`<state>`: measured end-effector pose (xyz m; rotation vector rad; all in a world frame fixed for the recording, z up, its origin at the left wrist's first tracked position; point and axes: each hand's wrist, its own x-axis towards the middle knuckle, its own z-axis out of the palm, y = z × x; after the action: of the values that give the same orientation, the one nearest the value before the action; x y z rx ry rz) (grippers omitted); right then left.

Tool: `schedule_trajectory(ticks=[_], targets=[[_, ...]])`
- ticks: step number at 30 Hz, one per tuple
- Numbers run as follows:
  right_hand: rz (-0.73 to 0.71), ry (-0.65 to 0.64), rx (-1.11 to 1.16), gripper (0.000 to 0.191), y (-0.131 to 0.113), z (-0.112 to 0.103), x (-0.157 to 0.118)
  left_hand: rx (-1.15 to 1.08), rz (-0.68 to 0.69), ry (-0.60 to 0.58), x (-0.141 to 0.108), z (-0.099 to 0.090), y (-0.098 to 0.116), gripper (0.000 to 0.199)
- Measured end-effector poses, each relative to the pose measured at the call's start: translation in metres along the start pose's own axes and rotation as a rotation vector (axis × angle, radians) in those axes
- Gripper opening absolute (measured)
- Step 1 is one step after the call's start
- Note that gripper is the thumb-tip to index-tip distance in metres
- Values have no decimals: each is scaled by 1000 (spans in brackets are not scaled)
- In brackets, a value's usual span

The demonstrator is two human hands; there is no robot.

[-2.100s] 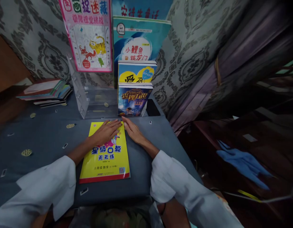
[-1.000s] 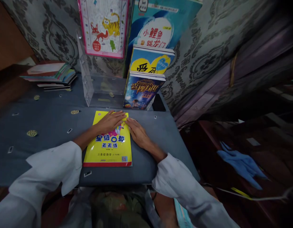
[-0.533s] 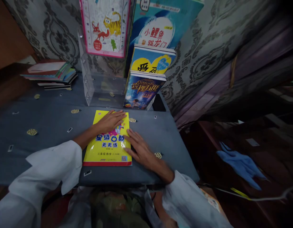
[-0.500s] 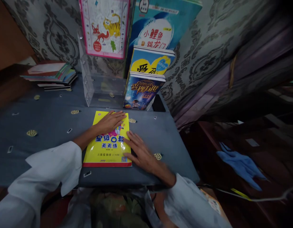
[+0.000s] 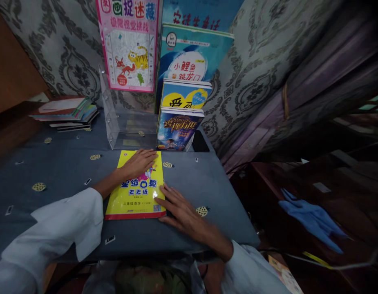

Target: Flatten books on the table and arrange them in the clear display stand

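Observation:
A yellow workbook point(image 5: 130, 209) with a red bottom edge and blue Chinese lettering lies closed on the grey-blue tablecloth point(image 5: 81, 179). Across its upper part my left hand point(image 5: 139, 163) rests flat with fingers stretched out, covering some of the cover picture. My right hand point(image 5: 182, 210) is open at the book's lower right edge, its fingertips on or against the cover and the palm over the cloth. Neither hand grips anything.
Behind the workbook stands a clear acrylic rack point(image 5: 110, 122) with a pink picture book point(image 5: 130, 57) and several storybooks point(image 5: 178, 128). A stack of books point(image 5: 66, 114) lies at back left. A dark phone-like slab point(image 5: 201, 141) is right of the rack; a blue cloth point(image 5: 313, 220) hangs beyond the table.
The view has tilted up, showing more of the upper books. My right hand has slid slightly down toward the book's lower right corner; my left hand stays on the cover.

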<state>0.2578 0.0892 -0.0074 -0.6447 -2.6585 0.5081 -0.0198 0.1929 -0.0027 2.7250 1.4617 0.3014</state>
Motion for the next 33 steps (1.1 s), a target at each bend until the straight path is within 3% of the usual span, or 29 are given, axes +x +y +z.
schedule_trajectory(ticks=[7, 29, 33], targets=[[9, 35, -18, 47, 7, 5, 10, 19, 8, 89, 4, 2, -7, 47], [58, 88, 120, 56, 10, 14, 8, 12, -11, -32, 18, -1, -2, 55], [69, 90, 140, 58, 13, 18, 8, -24, -1, -66, 10, -2, 5, 56]])
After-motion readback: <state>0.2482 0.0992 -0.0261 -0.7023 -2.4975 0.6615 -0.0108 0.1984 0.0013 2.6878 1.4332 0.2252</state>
